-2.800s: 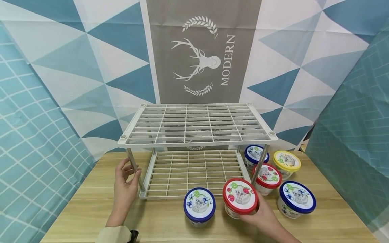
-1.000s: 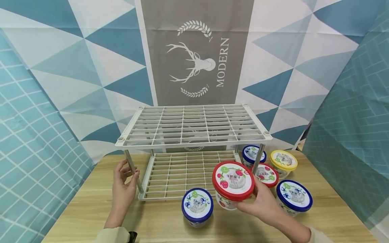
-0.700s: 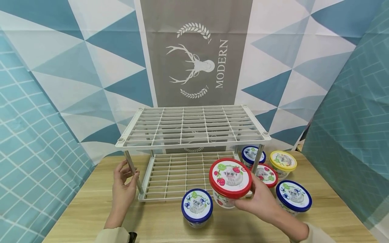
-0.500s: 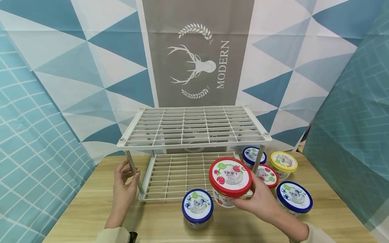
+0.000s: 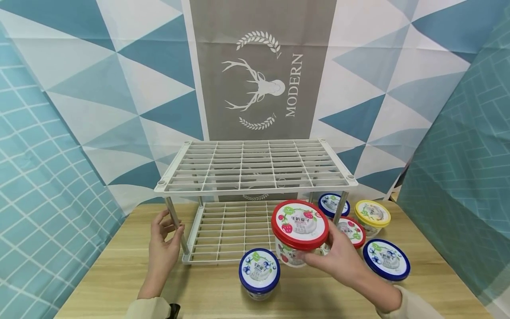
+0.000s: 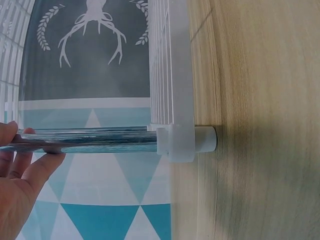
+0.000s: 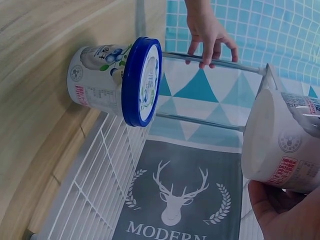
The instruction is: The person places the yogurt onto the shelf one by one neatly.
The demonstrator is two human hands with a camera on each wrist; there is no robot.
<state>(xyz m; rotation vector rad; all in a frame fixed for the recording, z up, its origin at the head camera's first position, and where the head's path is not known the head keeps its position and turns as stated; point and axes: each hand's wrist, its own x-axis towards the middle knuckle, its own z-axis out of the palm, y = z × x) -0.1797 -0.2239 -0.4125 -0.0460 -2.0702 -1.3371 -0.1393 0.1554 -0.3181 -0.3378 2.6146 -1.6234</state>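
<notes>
My right hand [image 5: 344, 261] grips a tub with a red lid and strawberry print [image 5: 300, 226] from its right side. The tub is held up off the table, lid on top, in front of the rack's lower tier; its white base [image 7: 260, 135] shows in the right wrist view. With fingers and thumb, my left hand [image 5: 163, 248] holds the front left metal post [image 6: 110, 140] of a white two-tier rack [image 5: 256, 192]. A blue-lidded blueberry tub [image 5: 260, 272] stands on the table [image 5: 215, 292], left of and below the raised one.
Right of the rack stand several more tubs: a blue-lidded one [image 5: 386, 259] in front, a red-lidded one [image 5: 350, 232], a yellow-lidded one [image 5: 372, 212] and another blue one [image 5: 334, 204] behind the front right post. A patterned cloth [image 5: 159, 88] hangs behind.
My right hand has raised the red-lidded tub from near the table and brought it a little to the left. My left hand keeps its grip on the post.
</notes>
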